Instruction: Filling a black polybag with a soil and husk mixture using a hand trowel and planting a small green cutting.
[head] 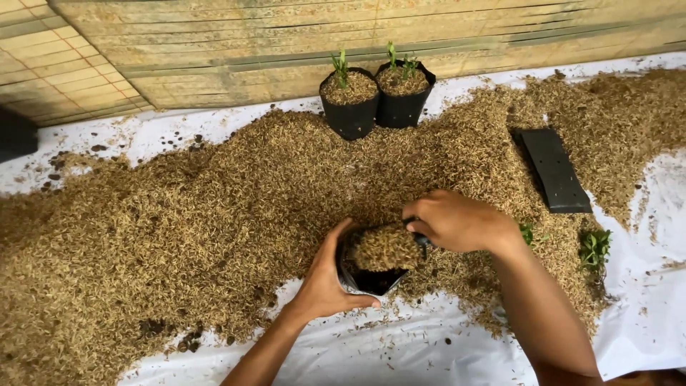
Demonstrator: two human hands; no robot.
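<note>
Left hand [325,282] cups the black grow bag [371,259], fingers wrapped around its side. Right hand [457,221], fingers curled, grips the rim. Bag sits at the husk pile [214,214] edge, on the white sheet [400,343].

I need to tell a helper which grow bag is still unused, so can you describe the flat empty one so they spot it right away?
Start from the big spread of brown husk on the white sheet. Near its right side, past the right hand, lies a flat black grow bag. Unlike the two filled bags with seedlings standing by the wall and the bag in the left hand, it is empty and lying flat.
</note>
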